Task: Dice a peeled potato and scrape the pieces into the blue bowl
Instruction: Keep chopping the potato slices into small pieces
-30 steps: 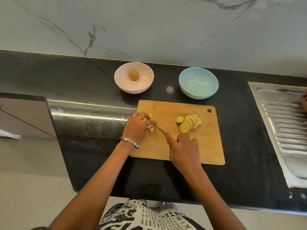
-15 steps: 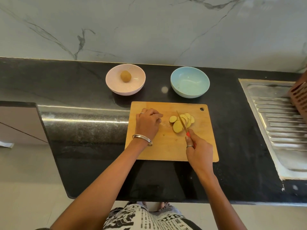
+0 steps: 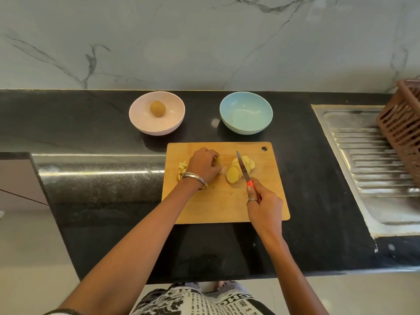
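Note:
A wooden cutting board point(image 3: 222, 205) lies on the black counter. Round potato slices point(image 3: 233, 173) are heaped right of its middle. A few diced potato pieces point(image 3: 181, 170) lie near its left edge. My left hand point(image 3: 203, 167) rests on the board between them, its fingers curled over a small yellow potato piece that is mostly hidden. My right hand point(image 3: 264, 208) grips the red handle of a knife point(image 3: 242, 168), whose blade lies across the slices and points away from me. The blue bowl point(image 3: 227, 119) stands empty behind the board.
A pink bowl point(image 3: 138, 120) at the back left holds one brown round potato point(image 3: 157, 108). A steel sink drainboard point(image 3: 375, 169) with a brown plastic basket point(image 3: 402, 126) is at the right. The counter's front edge runs just below the board.
The knife moved from beside my left hand rightward onto the slice pile. My left hand shifted right, uncovering diced pieces at the board's left edge.

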